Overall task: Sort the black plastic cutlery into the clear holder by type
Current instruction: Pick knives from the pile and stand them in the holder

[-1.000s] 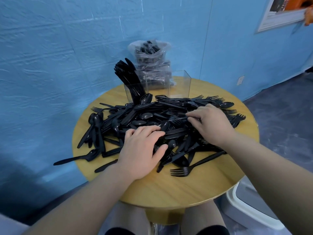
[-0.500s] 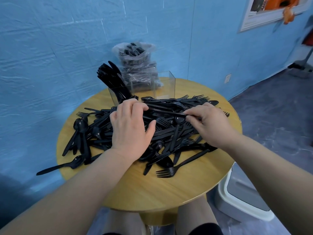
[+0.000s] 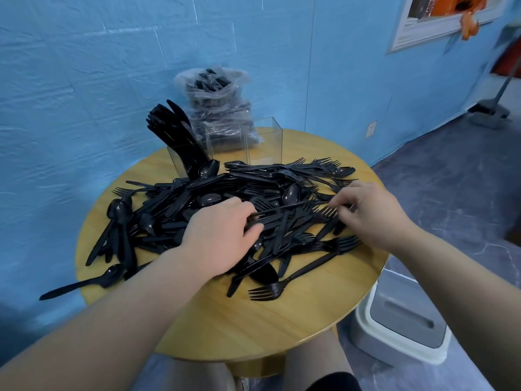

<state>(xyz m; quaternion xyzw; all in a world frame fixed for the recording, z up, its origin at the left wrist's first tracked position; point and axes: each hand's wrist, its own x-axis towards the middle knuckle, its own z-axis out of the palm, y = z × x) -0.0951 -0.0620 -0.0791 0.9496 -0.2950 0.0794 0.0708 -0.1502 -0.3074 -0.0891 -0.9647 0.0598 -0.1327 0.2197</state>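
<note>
A big heap of black plastic cutlery covers the round wooden table: forks, spoons and knives mixed. A long black knife lies across the top of the heap. My left hand grips its left end and my right hand pinches its right end. Behind the heap stands the clear holder with three compartments. Its left compartment holds several upright knives; the other two look bare.
A clear plastic bag of more black cutlery stands behind the holder against the blue wall. One spoon sticks out over the table's left edge. A grey and white bin sits on the floor at the right.
My left hand moved right across the heap and took hold of the knife's left end. My right hand stayed on the other end. The camera shifted slightly.
</note>
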